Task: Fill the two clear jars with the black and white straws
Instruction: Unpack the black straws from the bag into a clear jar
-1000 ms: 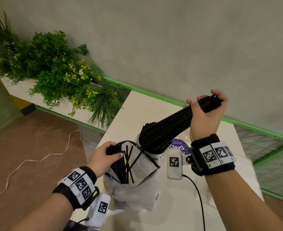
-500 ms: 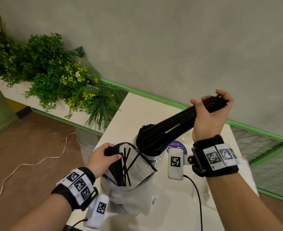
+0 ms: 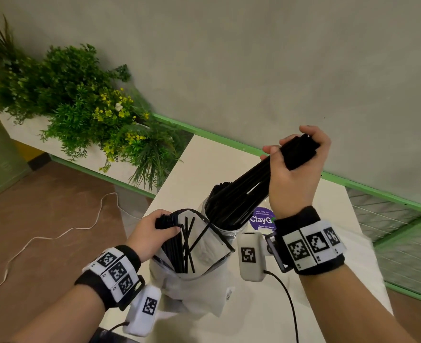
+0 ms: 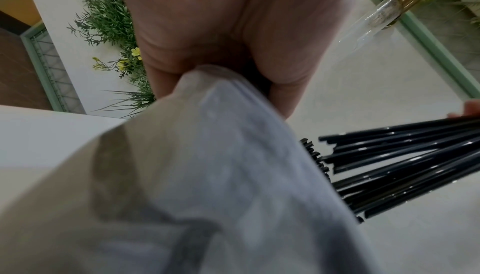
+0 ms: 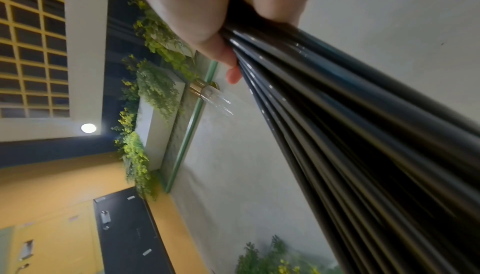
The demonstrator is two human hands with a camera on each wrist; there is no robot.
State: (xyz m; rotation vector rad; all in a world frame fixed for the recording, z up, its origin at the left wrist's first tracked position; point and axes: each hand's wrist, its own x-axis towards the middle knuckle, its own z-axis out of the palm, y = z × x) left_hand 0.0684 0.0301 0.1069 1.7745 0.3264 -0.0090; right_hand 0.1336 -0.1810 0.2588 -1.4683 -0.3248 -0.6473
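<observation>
My right hand point(image 3: 301, 149) grips the upper end of a thick bundle of black straws point(image 3: 244, 191). The bundle slants down to the left, and its lower ends sit in the mouth of a clear jar point(image 3: 225, 231) on the white table point(image 3: 204, 164). In front of the jar stands a clear plastic bag point(image 3: 204, 253) holding several loose black straws point(image 3: 185, 243). My left hand point(image 3: 160, 226) grips the bag's left rim together with some straws. In the wrist views I see the bag point(image 4: 233, 175) and the bundle point(image 5: 350, 124) close up. No white straws or second jar show.
A purple round sticker point(image 3: 262, 219) lies on the table behind the jar. A planter of green and yellow plants point(image 3: 93, 112) runs along the wall to the left. A white cable point(image 3: 56, 233) trails on the brown floor. A green rail point(image 3: 377, 191) borders the table's far side.
My right hand has tilted the black bundle steeper, lower ends staying at the jar's mouth. My left hand stays on the bag's rim.
</observation>
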